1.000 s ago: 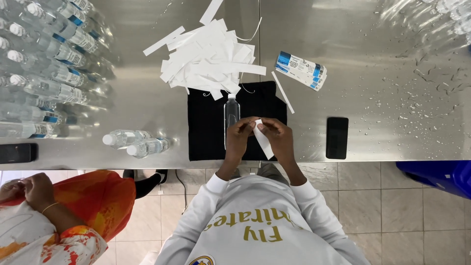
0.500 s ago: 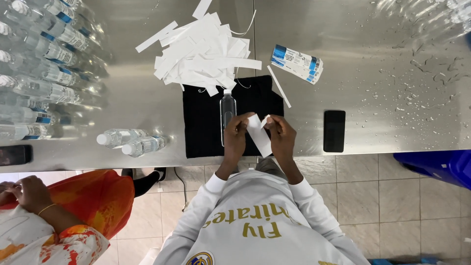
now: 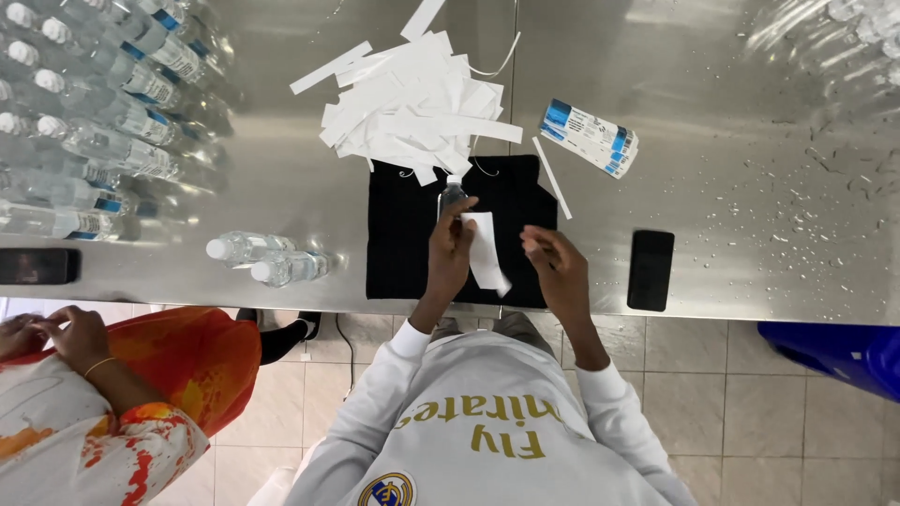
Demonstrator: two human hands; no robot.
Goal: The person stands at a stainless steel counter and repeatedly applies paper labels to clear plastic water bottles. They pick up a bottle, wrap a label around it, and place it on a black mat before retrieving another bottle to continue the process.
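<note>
Left hand [image 3: 450, 251] wrapped round a small clear plastic bottle [image 3: 452, 192] standing on a black cloth mat [image 3: 398, 234], with a white paper strip [image 3: 486, 251] hanging off the fingers. Right hand [image 3: 555, 267] just beside it, apart from the left, fingertips pinched together, can't tell on what. Behind the mat, a messy heap of white paper strips [image 3: 412, 108] on the steel table [image 3: 731, 141]. Off to the right, a blue-and-white label stack [image 3: 589, 138] and a black phone [image 3: 650, 270]. Two clear water bottles [image 3: 267, 260] lying left of the mat.
</note>
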